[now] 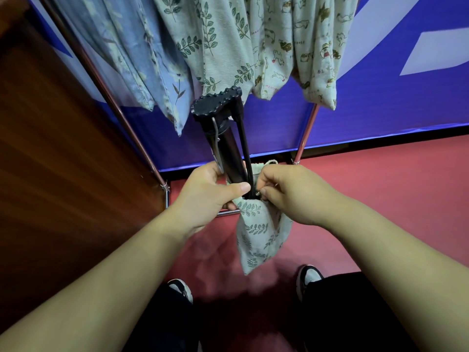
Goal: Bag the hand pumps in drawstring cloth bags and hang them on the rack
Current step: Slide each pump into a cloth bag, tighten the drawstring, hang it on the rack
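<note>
- My left hand (210,191) is curled round the barrel of the black cylindrical hand pump (228,153), with the thumb laid across it at the bag's mouth.
- My right hand (286,191) pinches the rim of the pale green leaf-printed drawstring cloth bag (258,237), just beside the barrel.
- The pump stands nearly upright. Its lower end is inside the bag, while most of the barrel and the studded foot plate (215,102) stick out above.
- The bag hangs slack below both hands, above the red floor (380,199).
- I judge the bagging step is in hand, with the pump barely in.
- Next I'd slide the pump down while holding the mouth open, then draw the cord (270,162) tight and lift the bag to the chrome rack (132,130), where other printed cloth bags (220,47) hang.
</note>
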{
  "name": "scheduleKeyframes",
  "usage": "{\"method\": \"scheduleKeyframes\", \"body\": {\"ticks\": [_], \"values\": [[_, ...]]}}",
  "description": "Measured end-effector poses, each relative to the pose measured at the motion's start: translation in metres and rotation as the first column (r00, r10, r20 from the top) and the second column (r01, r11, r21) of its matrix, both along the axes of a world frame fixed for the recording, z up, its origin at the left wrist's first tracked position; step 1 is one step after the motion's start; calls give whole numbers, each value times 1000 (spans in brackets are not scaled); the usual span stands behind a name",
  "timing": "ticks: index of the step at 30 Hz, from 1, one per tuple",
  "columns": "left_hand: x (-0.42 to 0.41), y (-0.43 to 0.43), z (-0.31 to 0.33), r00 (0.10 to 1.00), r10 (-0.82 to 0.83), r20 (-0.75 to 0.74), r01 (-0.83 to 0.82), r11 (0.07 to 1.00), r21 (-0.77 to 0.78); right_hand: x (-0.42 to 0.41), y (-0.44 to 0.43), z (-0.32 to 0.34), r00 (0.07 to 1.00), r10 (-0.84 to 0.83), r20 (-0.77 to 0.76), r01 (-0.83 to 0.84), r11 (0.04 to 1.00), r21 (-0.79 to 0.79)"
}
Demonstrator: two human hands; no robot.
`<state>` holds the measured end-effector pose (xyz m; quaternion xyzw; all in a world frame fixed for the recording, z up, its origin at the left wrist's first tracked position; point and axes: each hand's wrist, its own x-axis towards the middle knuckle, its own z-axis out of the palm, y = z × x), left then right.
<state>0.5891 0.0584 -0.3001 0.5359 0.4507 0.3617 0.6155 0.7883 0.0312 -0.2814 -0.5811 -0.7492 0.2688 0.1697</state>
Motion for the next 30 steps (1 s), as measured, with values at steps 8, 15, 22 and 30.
{"method": "scheduleKeyframes", "body": {"ticks": [8,15,22,30], "values": [[-2,0,1,998,-8,63,9,1000,-20,4,0,-4,993,54,-107,-64,994,-84],[-6,3,3,999,10,43,-9,1000,-12,21,-1,8,997,21,-72,-32,987,-160],[-13,7,6,1000,20,-17,-19,1000,22,26,0,5,999,39,21,-34,979,-200],[-26,16,-1,990,-4,-141,8,1000,28,36,5,7,967,-89,-238,46,982,-182]]}}
